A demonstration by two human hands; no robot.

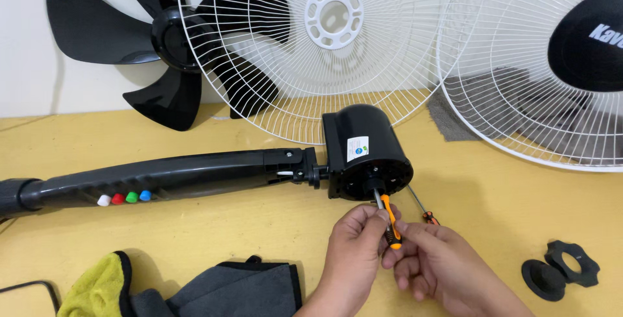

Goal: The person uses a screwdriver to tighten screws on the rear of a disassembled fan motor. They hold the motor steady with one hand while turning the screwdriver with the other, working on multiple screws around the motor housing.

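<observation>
A black fan motor housing [363, 148] lies on its side on the yellow table, joined to a long black stand arm [162, 177] with white, red, green and blue buttons [123, 197]. Both hands hold an orange-and-black screwdriver [389, 219] whose metal tip meets the housing's front face by the shaft. My left hand [354, 252] pinches the shaft end of the tool. My right hand [435, 265] grips the handle from below right.
A black fan blade [130, 31] leans on the wall at back left. Two white wire grilles [311, 44] [519, 83] stand behind the motor. A second screwdriver [422, 210] lies right of the hands. Black plastic nuts [561, 271] rest front right. Yellow and grey cloths [195, 288] lie front left.
</observation>
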